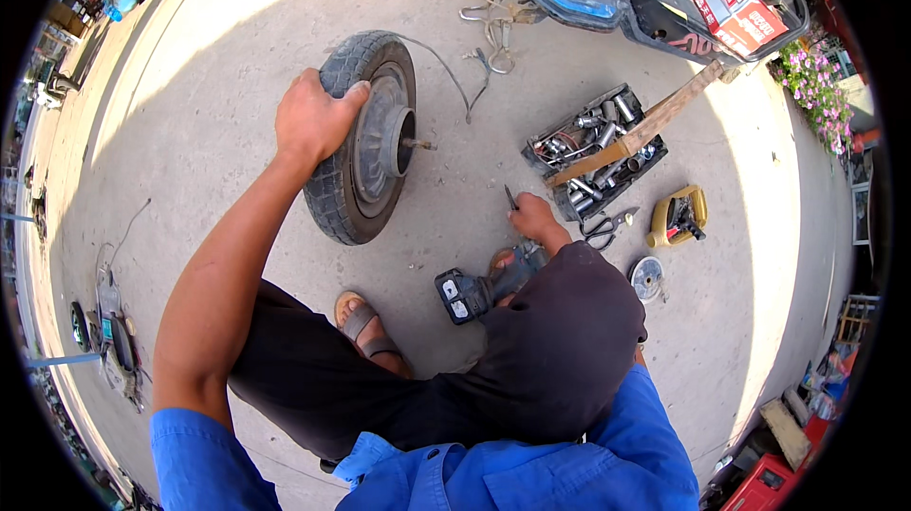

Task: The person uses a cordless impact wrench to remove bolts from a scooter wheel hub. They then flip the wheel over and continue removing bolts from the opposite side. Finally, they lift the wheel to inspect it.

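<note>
While the wheel (365,146) is standing on edge on the concrete (465,179), ahead and left, I am seeing the left hand (315,119) clamping its rubber, thumb on the sidewall, and judging that a firm hold clear of the axle (421,144) is suiting this steadying best. The right hand (534,219) is holding a slim dark tool (511,196) in curled fingers; beyond, a black tray (533,162) is carrying silver sockets (607,136) beneath a wooden bar (634,136), and a yellow container (660,219) is holding dark pieces I cannot identify.
</note>
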Action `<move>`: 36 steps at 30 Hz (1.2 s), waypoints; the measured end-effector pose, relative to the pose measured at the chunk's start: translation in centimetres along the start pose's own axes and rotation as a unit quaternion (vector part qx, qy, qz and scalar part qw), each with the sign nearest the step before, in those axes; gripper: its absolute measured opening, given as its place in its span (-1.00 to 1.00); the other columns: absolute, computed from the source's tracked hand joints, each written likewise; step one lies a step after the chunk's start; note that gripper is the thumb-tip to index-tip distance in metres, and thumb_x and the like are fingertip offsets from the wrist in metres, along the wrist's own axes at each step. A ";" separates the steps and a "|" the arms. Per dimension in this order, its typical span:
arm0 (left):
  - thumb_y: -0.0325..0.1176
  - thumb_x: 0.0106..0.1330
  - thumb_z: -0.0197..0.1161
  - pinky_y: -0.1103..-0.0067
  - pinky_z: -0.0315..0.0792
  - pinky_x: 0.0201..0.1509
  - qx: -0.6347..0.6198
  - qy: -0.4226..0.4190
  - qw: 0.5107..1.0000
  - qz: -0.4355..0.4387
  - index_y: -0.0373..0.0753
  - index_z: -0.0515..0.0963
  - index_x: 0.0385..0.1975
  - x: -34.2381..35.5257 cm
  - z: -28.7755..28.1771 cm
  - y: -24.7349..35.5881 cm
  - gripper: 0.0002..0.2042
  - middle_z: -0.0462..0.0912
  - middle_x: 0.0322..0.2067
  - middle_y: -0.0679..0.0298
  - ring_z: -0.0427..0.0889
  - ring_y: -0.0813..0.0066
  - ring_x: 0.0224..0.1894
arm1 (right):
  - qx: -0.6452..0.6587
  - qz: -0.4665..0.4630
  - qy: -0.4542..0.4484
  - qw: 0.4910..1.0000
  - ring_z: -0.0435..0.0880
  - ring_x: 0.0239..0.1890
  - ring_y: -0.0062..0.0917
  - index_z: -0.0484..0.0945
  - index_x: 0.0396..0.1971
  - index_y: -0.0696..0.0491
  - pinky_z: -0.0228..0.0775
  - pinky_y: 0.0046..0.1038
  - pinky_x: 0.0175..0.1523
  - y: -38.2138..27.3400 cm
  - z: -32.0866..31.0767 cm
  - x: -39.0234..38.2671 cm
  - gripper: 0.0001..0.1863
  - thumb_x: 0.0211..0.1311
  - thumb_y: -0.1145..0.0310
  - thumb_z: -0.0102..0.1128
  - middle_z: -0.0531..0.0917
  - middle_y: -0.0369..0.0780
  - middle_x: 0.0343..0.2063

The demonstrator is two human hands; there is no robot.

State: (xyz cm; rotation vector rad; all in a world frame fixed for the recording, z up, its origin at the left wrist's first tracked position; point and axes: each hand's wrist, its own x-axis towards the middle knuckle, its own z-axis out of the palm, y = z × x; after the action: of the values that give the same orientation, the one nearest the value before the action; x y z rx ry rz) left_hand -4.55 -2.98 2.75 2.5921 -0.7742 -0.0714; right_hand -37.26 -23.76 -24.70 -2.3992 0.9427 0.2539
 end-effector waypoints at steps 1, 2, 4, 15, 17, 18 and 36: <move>0.24 0.15 0.33 0.17 0.51 0.10 0.001 0.001 1.000 -0.001 -0.53 0.57 -0.13 0.0 0.1 0.0 -0.25 0.69 -0.16 -0.30 0.69 -0.19 -0.03 | -0.008 -0.002 0.002 1.000 0.71 -0.11 0.12 0.62 -0.18 0.19 0.51 0.00 0.06 -0.3 -0.2 0.2 -0.66 0.18 0.25 0.40 0.73 0.13 -0.21; 0.24 0.15 0.33 0.17 0.51 0.10 0.002 0.001 1.000 -0.001 -0.53 0.57 -0.12 0.1 0.0 0.1 -0.25 0.69 -0.16 -0.30 0.69 -0.19 -0.03 | 0.039 0.018 0.012 0.999 0.71 -0.13 0.12 0.59 -0.17 0.18 0.51 0.01 0.04 -0.3 -0.2 0.4 -0.67 0.20 0.25 0.38 0.72 0.15 -0.24; 0.24 0.15 0.34 0.18 0.51 0.10 0.001 0.003 1.000 0.002 -0.52 0.57 -0.13 0.1 0.0 0.3 -0.25 0.69 -0.16 -0.29 0.69 -0.19 -0.03 | 0.135 0.060 0.032 0.989 0.70 -0.15 0.13 0.53 -0.16 0.18 0.50 0.04 0.00 -0.3 -0.2 0.8 -0.68 0.24 0.27 0.35 0.71 0.17 -0.28; 0.18 0.17 0.35 0.21 0.54 0.12 -0.007 -0.022 1.000 -0.013 -0.50 0.57 -0.11 0.0 -0.1 0.5 -0.30 0.69 -0.10 -0.20 0.70 -0.12 -0.01 | 0.343 -0.018 -0.057 0.937 0.72 -0.36 -0.25 0.60 -0.03 0.20 0.53 -0.19 -0.21 -6.6 -4.5 -1.4 -0.66 0.37 0.26 0.29 0.73 -0.10 -0.42; 0.18 0.17 0.36 0.21 0.54 0.13 -0.002 -0.023 1.000 -0.018 -0.50 0.57 -0.10 -0.1 -0.2 0.7 -0.30 0.69 -0.09 -0.20 0.69 -0.12 0.00 | 0.403 -0.040 -0.140 0.903 0.68 -0.39 -0.41 0.64 0.02 0.19 0.51 -0.27 -0.23 -10.1 -6.4 -1.9 -0.64 0.39 0.25 0.28 0.73 -0.20 -0.43; 0.19 0.17 0.36 0.21 0.54 0.13 0.002 -0.024 0.999 -0.021 -0.50 0.57 -0.10 -0.2 -0.3 0.6 -0.30 0.69 -0.08 -0.21 0.69 -0.12 0.00 | 0.397 -0.074 -0.168 0.899 0.66 -0.40 -0.47 0.65 0.04 0.18 0.50 -0.30 -0.23 -12.0 -7.3 -2.2 -0.64 0.41 0.24 0.27 0.72 -0.25 -0.43; 0.17 0.17 0.37 0.20 0.53 0.17 0.007 -0.019 1.000 -0.007 -0.52 0.56 -0.05 -0.4 0.0 1.8 -0.28 0.66 -0.02 -0.20 0.66 -0.11 0.07 | 0.325 -0.247 -0.137 0.903 0.67 -0.39 -0.47 0.70 0.01 0.18 0.51 -0.36 -0.18 -19.9 -6.0 -0.9 -0.67 0.38 0.32 0.23 0.74 -0.14 -0.44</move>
State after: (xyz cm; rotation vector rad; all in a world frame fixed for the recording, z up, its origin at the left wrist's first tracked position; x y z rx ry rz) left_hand -5.78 -4.09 3.49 2.6162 -0.7718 -0.1194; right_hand -24.61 -14.51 -11.03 -1.8259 0.2074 0.0600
